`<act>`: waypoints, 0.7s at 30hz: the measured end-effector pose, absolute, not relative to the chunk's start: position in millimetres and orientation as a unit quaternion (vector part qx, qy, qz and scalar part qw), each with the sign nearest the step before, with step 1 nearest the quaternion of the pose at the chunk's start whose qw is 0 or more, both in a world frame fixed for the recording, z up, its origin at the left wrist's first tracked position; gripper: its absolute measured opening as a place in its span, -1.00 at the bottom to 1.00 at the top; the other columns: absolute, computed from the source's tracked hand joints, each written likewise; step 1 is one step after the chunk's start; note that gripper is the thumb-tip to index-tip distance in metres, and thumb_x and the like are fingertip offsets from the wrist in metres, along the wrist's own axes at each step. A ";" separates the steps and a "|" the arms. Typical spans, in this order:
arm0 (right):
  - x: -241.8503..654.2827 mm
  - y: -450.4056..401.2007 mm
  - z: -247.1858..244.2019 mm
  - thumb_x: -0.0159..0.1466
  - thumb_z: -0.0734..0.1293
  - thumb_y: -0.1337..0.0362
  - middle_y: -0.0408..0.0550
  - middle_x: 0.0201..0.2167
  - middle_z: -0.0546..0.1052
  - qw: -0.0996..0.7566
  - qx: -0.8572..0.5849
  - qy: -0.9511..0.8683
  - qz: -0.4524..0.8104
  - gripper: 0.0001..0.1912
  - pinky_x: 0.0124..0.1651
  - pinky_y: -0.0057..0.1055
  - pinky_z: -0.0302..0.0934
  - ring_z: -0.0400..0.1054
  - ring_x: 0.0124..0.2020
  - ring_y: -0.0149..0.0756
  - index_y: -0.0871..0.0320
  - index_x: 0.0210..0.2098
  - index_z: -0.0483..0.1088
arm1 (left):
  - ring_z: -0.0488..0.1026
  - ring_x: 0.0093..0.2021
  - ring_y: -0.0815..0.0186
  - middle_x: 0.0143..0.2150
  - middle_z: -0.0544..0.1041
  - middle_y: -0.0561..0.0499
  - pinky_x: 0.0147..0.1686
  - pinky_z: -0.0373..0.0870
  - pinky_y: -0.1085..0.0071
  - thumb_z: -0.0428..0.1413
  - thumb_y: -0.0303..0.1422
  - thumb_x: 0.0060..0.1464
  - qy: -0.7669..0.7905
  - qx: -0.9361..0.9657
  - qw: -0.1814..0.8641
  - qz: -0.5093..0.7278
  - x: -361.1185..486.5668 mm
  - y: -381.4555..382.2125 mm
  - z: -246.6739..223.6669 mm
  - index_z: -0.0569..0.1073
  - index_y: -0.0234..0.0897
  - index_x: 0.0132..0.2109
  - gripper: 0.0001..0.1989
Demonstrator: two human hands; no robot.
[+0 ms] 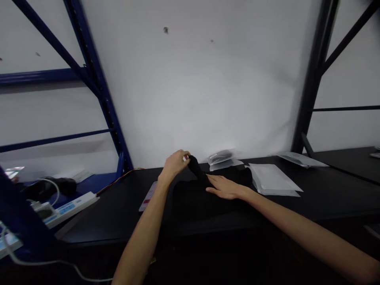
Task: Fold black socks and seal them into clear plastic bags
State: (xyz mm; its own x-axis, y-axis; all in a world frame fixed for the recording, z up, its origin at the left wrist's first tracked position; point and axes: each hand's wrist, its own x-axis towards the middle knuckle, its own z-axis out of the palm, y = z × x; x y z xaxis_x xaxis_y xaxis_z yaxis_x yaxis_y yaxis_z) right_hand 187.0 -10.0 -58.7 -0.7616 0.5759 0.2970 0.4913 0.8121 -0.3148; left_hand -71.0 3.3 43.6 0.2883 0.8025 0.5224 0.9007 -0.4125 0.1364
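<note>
Comprises limp black fabric piece (196, 168) toward the back edge of the flat black bench (118, 213), pinched up at one end by the bare left hand (177, 162) and pressed under the flattened, spread right hand (225, 187), presumably against slipping.

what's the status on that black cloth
Left hand gripping raised black cloth. Right hand flat against it. White packet to the right, phone to the left.

The black cloth (197, 169) looks matt, the dark table (118, 215) smooth with a faint sheen. On the right, the bags (274, 178) look like frosted plastic; on the left, the frame (94, 67) is painted metal, the power strip (74, 205) smooth plastic.
</note>
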 end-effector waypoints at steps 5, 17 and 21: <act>185.9 -9.8 -59.9 0.46 0.07 -0.19 0.15 0.50 0.01 0.207 -0.292 -0.927 0.107 -0.17 0.42 0.06 -0.07 -0.02 0.46 0.06 0.05 0.53 -0.27 | 0.51 -0.33 0.40 -0.02 0.47 -0.01 -0.16 0.46 0.37 0.07 -0.34 0.27 -0.425 -0.812 0.019 -0.400 -34.6 -0.3 33.2 0.54 -0.17 -0.04 -0.80; 198.0 -7.9 -48.5 0.42 0.16 -0.21 0.22 0.24 0.42 0.133 -0.328 -0.930 0.098 -0.31 0.35 0.10 -0.05 0.16 0.33 0.18 0.16 0.28 0.36 | 0.47 -0.03 0.26 0.02 0.44 -0.03 0.06 0.43 0.29 0.04 -0.36 0.32 -0.336 -0.867 -0.025 -0.367 22.1 -1.9 -19.9 0.48 -0.16 -0.02 -0.84; 236.7 -2.2 -21.4 0.43 0.23 -0.05 0.04 -0.21 0.63 0.145 -0.317 -0.926 0.148 -0.55 0.05 -0.15 0.26 0.49 -0.13 -0.08 0.15 -0.09 0.57 | 0.42 0.06 0.23 0.05 0.43 -0.04 0.15 0.37 0.24 -0.02 -0.32 0.37 -0.339 -0.868 -0.047 -0.361 30.9 -2.3 -28.4 0.42 -0.15 0.03 -0.82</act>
State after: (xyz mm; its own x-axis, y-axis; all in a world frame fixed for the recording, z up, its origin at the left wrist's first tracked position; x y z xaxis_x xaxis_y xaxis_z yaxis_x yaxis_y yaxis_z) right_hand 236.7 -2.2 -21.4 -0.7570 0.6297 0.1742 0.5442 0.7553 -0.3653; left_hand 30.9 -2.3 -28.4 0.5102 0.6215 0.5945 0.5535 -0.7664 0.3261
